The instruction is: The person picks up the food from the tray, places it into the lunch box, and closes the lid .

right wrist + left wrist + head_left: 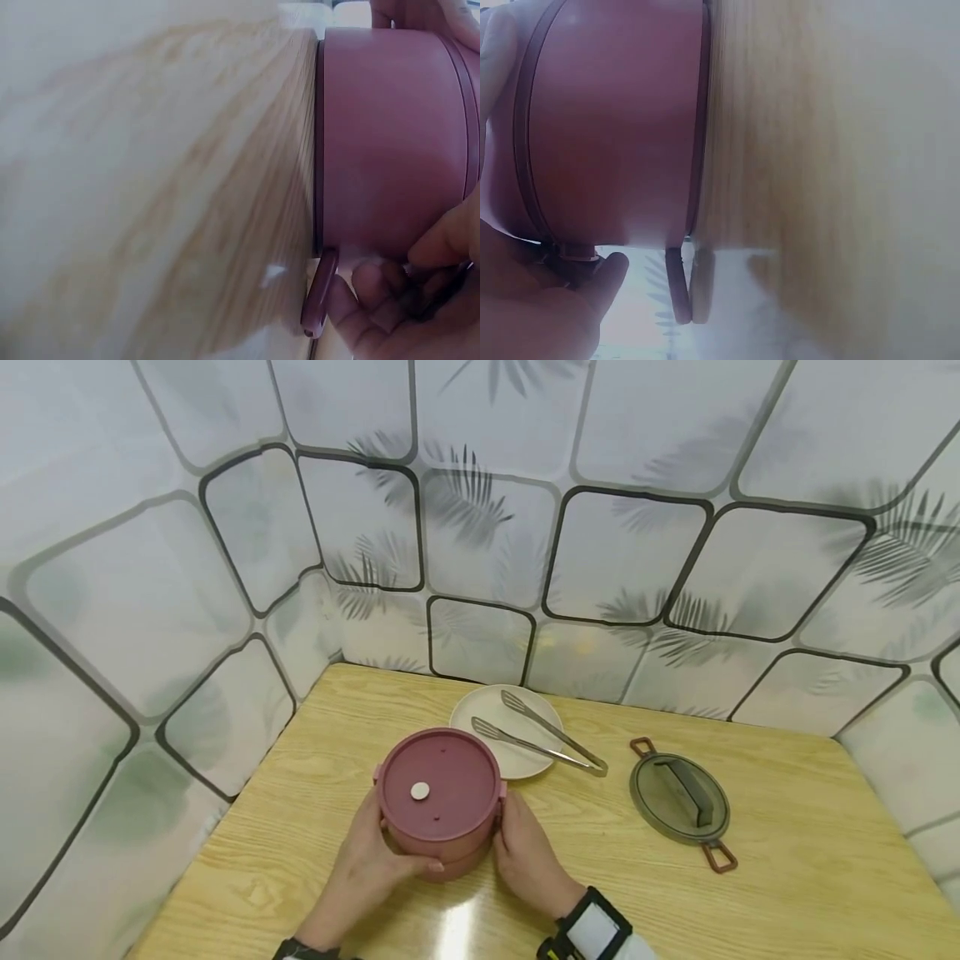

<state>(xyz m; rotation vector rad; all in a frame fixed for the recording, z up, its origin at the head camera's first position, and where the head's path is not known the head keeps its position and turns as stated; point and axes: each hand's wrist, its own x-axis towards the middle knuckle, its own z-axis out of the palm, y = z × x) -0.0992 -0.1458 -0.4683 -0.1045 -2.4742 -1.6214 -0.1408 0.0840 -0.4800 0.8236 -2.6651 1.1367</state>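
A round, dusty-pink lidded container (442, 777) with a small white button (420, 791) on its lid stands upright on the wooden table. My left hand (360, 864) grips its left side, thumb lying across the front wall. On the opposite side, my right hand (528, 856) holds the container at its side clasp, with the fingers curled in the right wrist view. Low on the wall, a flap-like tab (321, 292) sticks out beside those right fingers. The left wrist view shows another such tab (676, 285) near the base, below my left fingertips.
Behind the container lies a white plate (476, 703) with metal tongs (534, 747) resting across it. To the right is a round grey-green pan-like piece (660, 802) with a dark bar handle and two reddish-brown loop handles. Patterned walls (480, 643) border the table's back and sides.
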